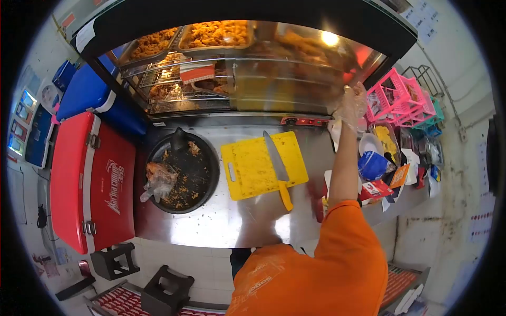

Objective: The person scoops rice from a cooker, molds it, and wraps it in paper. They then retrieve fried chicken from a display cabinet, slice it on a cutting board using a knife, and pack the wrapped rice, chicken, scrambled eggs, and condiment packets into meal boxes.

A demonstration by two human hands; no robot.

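My right hand (352,104), in a clear plastic glove, reaches up to the right end of the heated display cabinet's glass front (284,79). Its fingers are apart and slightly bent, close by the glass edge. My left hand is out of sight. On the steel counter (211,231) below lies a yellow cutting board (242,171), and a knife (275,158) rests across it with its yellow handle over the near edge. Left of the board, a round black tray (203,192) holds crumbs, a dark scoop-like object (179,141) and a crumpled clear plastic glove or bag (159,187).
Fried food trays (216,34) fill the cabinet's upper shelf. A red cooler (95,184) stands at the counter's left, with a blue cooler (95,97) behind. Pink baskets (403,100), a blue bundle (373,166) and packets crowd the right. Black stools (167,289) are below.
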